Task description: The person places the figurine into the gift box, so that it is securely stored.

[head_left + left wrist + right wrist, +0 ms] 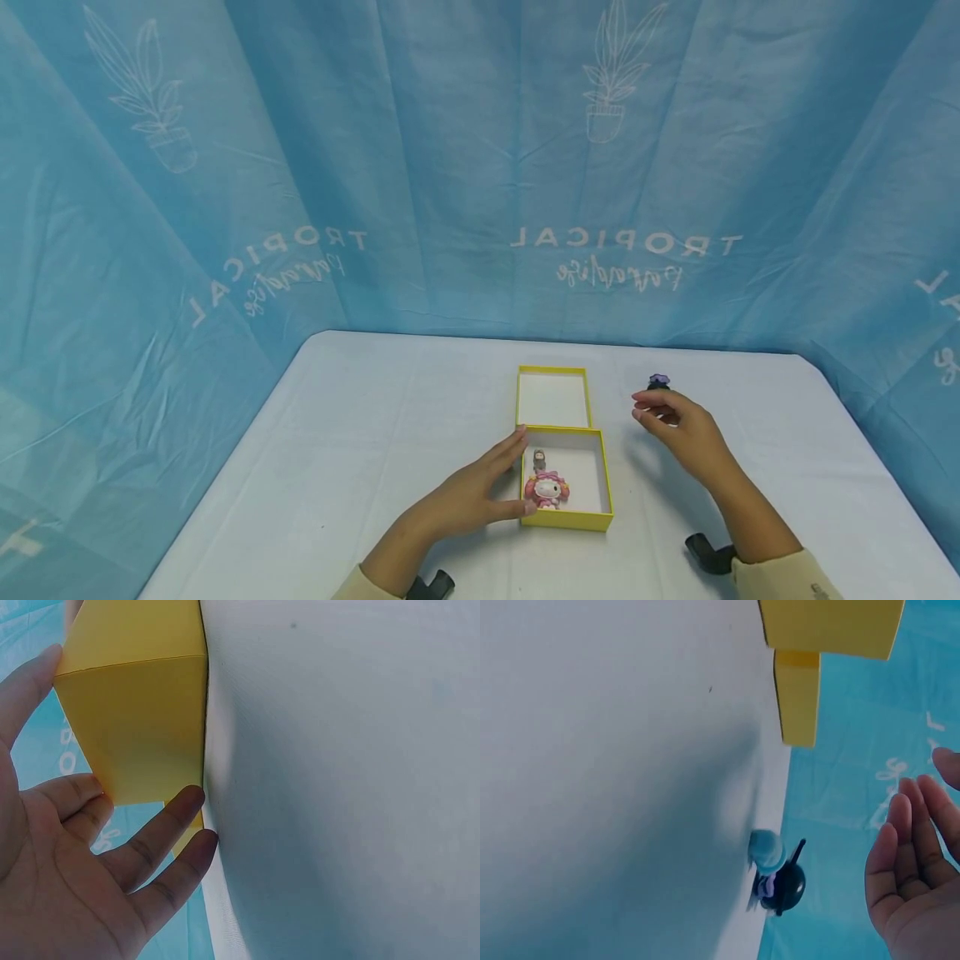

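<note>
A yellow open-topped box [567,520] with a white inside stands on the table. In it lie a pink and white kitty figure [548,490] and, above that, a small grey-brown piece [539,459]. My left hand [472,498] rests along the box's left side, fingers extended toward its far corner and thumb at the near rim. To the right, my right hand [690,429] hovers with loosely bent fingers, holding nothing. Beyond its fingertips sits a small black and purple figure [658,382]; the right wrist view shows this figure [784,886] apart from the hand, with a teal part.
Behind the box and against it lies a yellow-edged lid or second tray [551,369], white inside. A white cloth covers the table [360,433]. Blue printed curtains [450,167] hang behind and at both sides.
</note>
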Motion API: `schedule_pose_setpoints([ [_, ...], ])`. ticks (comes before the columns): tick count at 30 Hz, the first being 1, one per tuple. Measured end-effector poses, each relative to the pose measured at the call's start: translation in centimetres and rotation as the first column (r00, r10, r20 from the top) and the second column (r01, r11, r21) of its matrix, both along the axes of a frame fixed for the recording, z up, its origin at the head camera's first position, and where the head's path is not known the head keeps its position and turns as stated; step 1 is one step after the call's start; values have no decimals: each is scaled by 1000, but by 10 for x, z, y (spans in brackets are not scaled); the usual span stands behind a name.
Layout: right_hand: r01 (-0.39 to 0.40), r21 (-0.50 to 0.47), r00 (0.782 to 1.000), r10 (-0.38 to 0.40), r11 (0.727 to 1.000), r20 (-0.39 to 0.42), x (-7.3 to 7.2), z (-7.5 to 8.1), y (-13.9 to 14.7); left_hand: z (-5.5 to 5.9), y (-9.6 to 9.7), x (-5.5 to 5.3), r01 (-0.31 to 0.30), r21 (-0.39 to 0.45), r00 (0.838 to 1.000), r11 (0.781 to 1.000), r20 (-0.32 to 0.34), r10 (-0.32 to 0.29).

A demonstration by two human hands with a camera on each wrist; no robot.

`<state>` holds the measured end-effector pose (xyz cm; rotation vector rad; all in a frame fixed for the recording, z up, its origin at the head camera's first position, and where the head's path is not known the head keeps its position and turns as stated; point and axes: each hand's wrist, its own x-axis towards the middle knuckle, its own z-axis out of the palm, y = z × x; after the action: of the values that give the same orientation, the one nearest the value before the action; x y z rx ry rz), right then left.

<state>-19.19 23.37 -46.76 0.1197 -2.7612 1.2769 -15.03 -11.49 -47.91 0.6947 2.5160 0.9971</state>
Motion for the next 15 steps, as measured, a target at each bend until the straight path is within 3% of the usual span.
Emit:
schedule_pose_setpoints([
  [15, 40, 56, 999, -41, 998, 12, -15, -8, 29, -2, 0, 0, 3, -1, 1000, 1000, -4, -3],
])
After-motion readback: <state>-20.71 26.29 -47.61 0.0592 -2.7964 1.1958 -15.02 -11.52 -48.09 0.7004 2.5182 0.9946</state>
